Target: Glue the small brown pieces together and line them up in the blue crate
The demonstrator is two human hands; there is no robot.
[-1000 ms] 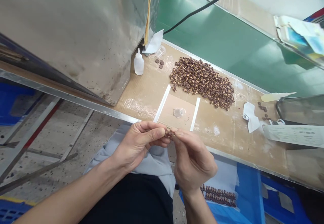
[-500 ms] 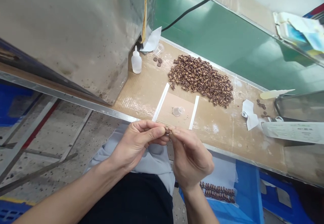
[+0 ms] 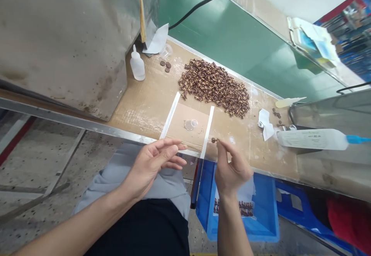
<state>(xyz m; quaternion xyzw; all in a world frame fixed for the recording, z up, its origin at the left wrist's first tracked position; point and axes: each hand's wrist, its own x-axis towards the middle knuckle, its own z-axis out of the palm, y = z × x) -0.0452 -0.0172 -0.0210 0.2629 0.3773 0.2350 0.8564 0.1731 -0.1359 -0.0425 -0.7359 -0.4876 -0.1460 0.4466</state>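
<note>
My right hand (image 3: 233, 167) pinches a small dark-brown figure-like piece (image 3: 213, 140) between thumb and fingertips, just over the bench's front edge. To its left my left hand (image 3: 153, 161) is held with fingers apart and nothing in it. Between two white strips beyond the hands lies a small clear round dish or cap (image 3: 191, 124). Farther back is a big heap of small brown pieces with gold-coloured parts (image 3: 214, 88). Below my right forearm, rows of similar brown pieces (image 3: 246, 208) lie on a white sheet.
A blue crate (image 3: 271, 194) stands under the bench edge, around the sheet. On the bench are a white squeeze bottle (image 3: 137, 66), several brown discs (image 3: 166, 66), crumpled white paper (image 3: 265, 124) and a blue-tipped bottle (image 3: 314, 139). A metal box (image 3: 63, 43) bounds the left.
My hands were together at the small brown piece and have parted. My left hand has let go; my right has moved right with the piece. The view has shifted, showing more of the crate.
</note>
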